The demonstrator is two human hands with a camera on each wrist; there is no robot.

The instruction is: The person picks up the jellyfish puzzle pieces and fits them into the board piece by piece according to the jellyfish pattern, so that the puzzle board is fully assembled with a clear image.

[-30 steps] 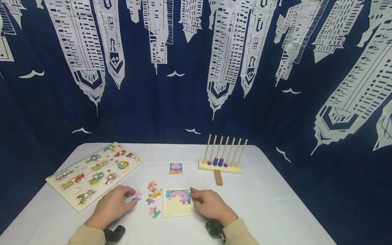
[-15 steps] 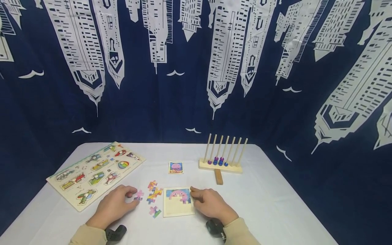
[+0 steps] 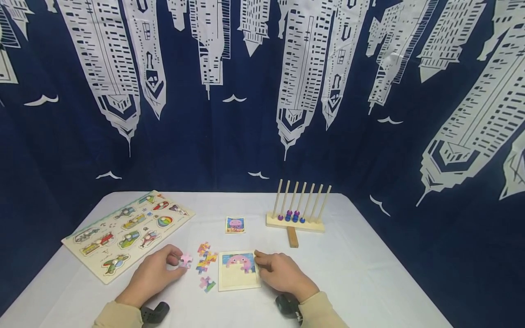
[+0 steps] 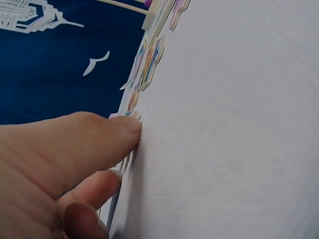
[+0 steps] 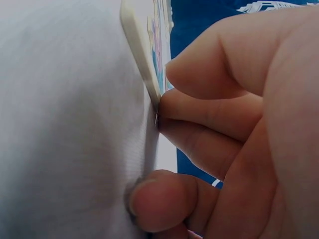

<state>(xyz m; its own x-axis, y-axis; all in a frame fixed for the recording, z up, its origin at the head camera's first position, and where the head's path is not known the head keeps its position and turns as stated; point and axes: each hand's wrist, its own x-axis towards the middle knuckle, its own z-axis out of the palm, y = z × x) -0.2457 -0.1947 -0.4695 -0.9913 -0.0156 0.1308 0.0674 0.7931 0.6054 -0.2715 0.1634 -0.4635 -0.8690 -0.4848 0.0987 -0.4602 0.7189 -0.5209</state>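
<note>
Left hand pinching a pink piece, thumb and forefinger on it, just left of the loose pieces! Right hand, fingertips touching the board's right edge; can't tell if they're gripping. Board's part-filled, flat on the table, beside those pieces.

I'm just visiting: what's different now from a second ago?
Very little. The left hand has shifted slightly rightward, pinching the pink puzzle piece, which now looks turned a little. Nothing was let go. The right hand stays at the edge of the puzzle board; the picture card and peg rack stayed put.
</note>
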